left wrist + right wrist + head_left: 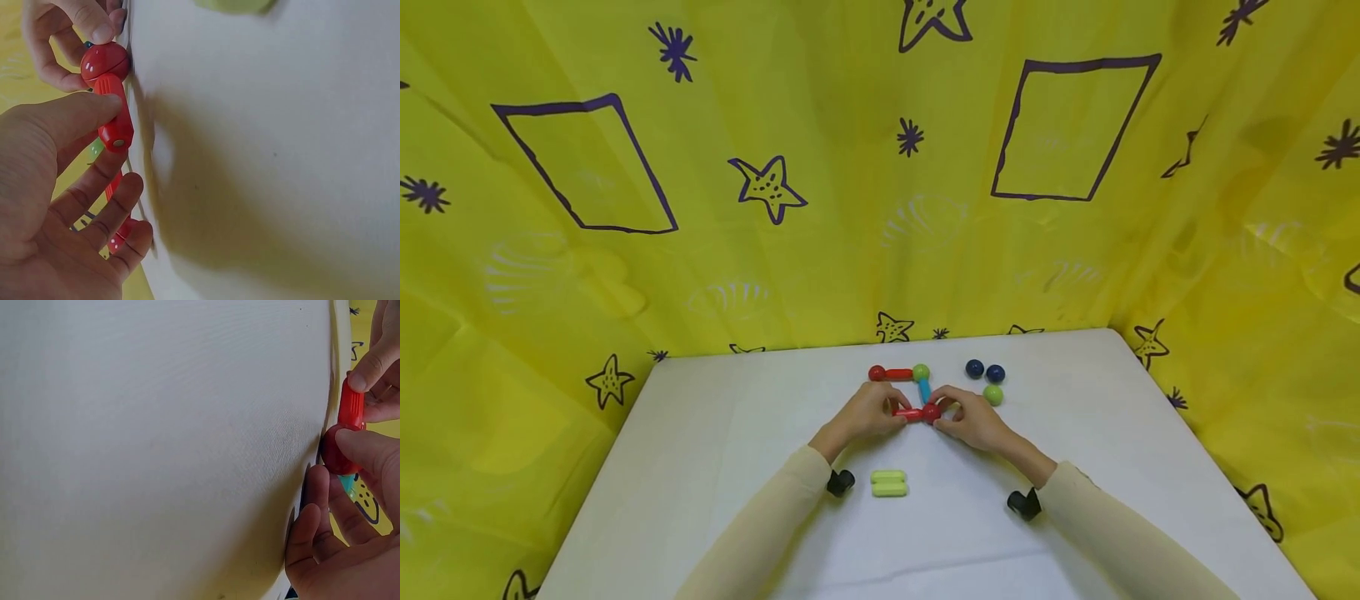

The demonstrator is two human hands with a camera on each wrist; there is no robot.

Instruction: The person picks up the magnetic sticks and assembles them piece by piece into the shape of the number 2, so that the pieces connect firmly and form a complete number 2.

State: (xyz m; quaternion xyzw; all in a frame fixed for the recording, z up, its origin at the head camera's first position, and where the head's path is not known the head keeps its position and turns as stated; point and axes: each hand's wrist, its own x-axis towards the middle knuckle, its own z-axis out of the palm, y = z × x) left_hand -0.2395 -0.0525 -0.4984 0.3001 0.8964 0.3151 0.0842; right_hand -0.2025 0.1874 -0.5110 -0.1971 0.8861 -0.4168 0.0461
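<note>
The near red rod [116, 115] lay low over the middle of the white table [700, 433], one end against the near red ball [931, 412], the other showing a small silvery disc. It looked like light, stiff, smooth plastic, unlikely to break; the disc was probably a magnet, so the joint would likely swivel or snap apart under a sideways pull. The ridged flanks seemed the surest hold, leaving the disc free; the glossy ball might roll unless held on opposite sides. The left hand [872, 410] pinched the rod between thumb and fingertip, its other fingers loosely curved, while the right hand [973, 419] pinched the ball. Behind it, a blue rod [924, 391] led from the ball to a green ball [921, 372], where a far red rod [898, 375] ran left to a far red ball [877, 373]. Farther out, two dark blue balls [974, 369] and a loose green ball [993, 395] sat beyond the right hand, and two pale green rods [889, 490] lay side by side nearer the person.
</note>
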